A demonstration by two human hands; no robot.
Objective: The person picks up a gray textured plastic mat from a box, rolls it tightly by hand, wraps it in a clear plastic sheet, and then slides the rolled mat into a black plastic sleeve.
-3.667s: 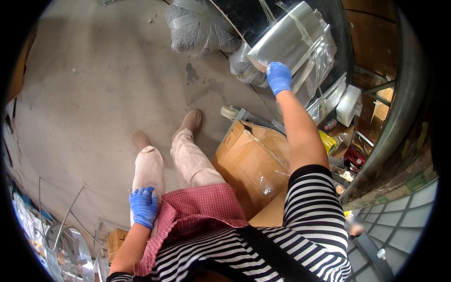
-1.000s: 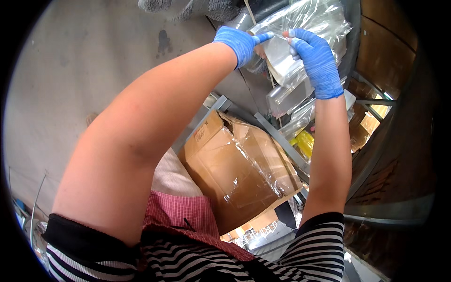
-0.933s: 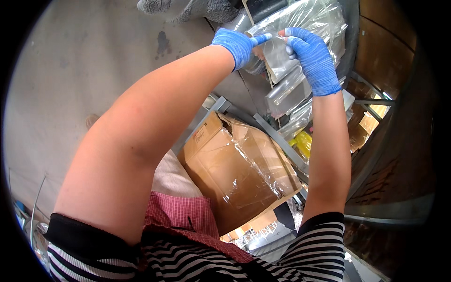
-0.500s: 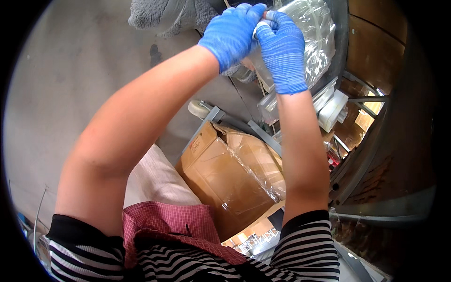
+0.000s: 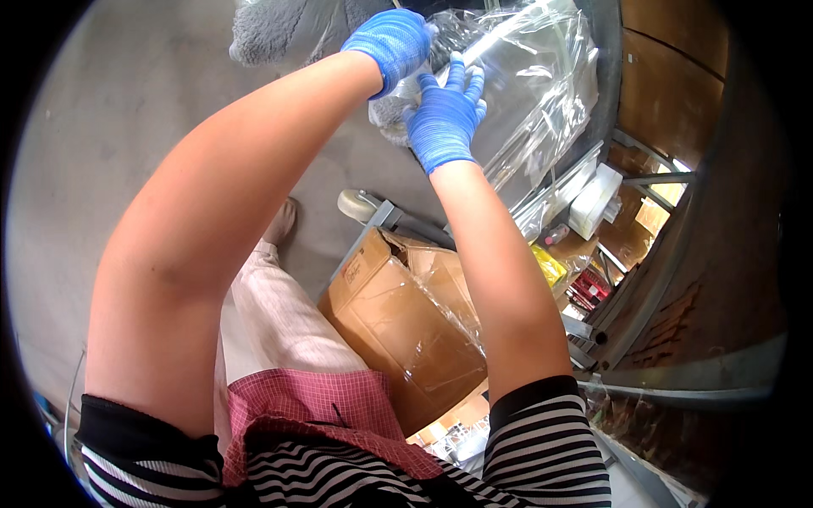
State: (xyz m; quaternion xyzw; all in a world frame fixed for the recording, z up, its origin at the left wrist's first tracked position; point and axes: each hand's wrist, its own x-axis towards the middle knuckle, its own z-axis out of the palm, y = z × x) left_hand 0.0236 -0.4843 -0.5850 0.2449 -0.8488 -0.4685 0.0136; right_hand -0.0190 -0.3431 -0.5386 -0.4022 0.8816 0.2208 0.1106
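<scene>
My left hand [image 5: 391, 51], in a blue knitted glove, is closed near the top edge; what its curled fingers hold, if anything, is hidden. Just below and to its right, my right hand [image 5: 446, 118] wears a matching glove, fingers spread over crinkled clear plastic film [image 5: 529, 93]. Whether the fingertips press on the film I cannot tell. Behind my left hand lies a grey fluffy item [image 5: 284, 34], partly under clear plastic. Another bit of grey fluff [image 5: 388, 118] shows between the two hands.
A taped cardboard box [image 5: 398, 330] stands close to my legs, beside a metal frame with a caster wheel [image 5: 357, 205]. Right of my right arm are a white roll-like object [image 5: 595, 201] and a yellow package [image 5: 549, 267]. Brown cardboard [image 5: 673, 85] rises at far right.
My hands were together at the top and have separated. The left moved left and slightly down; the right moved down and left, its fingers now spread. More of the clear film shows.
</scene>
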